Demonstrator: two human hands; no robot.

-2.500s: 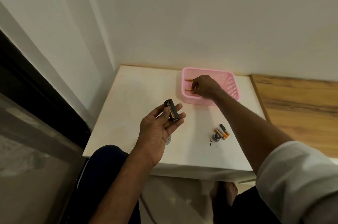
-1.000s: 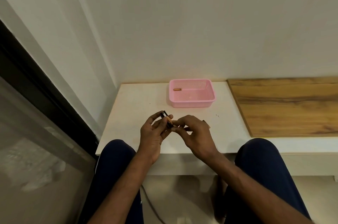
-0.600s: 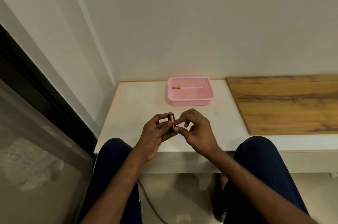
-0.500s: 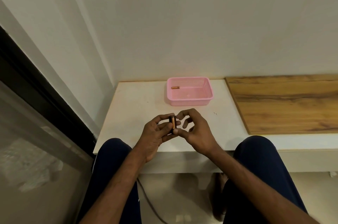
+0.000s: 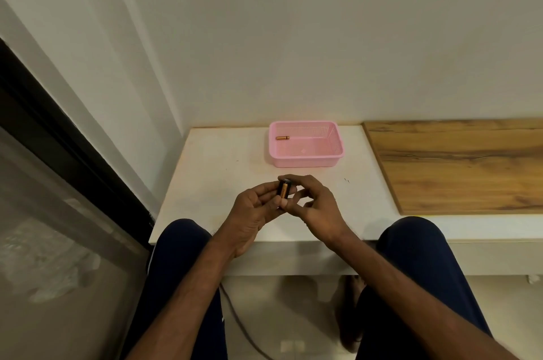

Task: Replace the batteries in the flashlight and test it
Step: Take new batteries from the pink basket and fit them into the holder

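Note:
A black cylindrical battery holder (image 5: 283, 187) with a copper battery showing in its side slot is held above the white table's front. My left hand (image 5: 252, 209) grips it from the left with curled fingers. My right hand (image 5: 314, 206) pinches it end to end, index finger over the top and thumb under the bottom. One more copper battery (image 5: 282, 138) lies in the back left corner of the pink basket (image 5: 305, 164). No flashlight body is visible.
The white table (image 5: 217, 171) stands against the wall, with a wooden board (image 5: 458, 165) adjoining it on the right. A dark-framed glass door (image 5: 58, 183) runs along the left. My knees sit under the table's front edge, and a cable (image 5: 244, 327) lies on the floor.
My right hand left the basket, where one battery now lies instead of two, and came back to the holder. Both hands now hold the holder, turned more upright.

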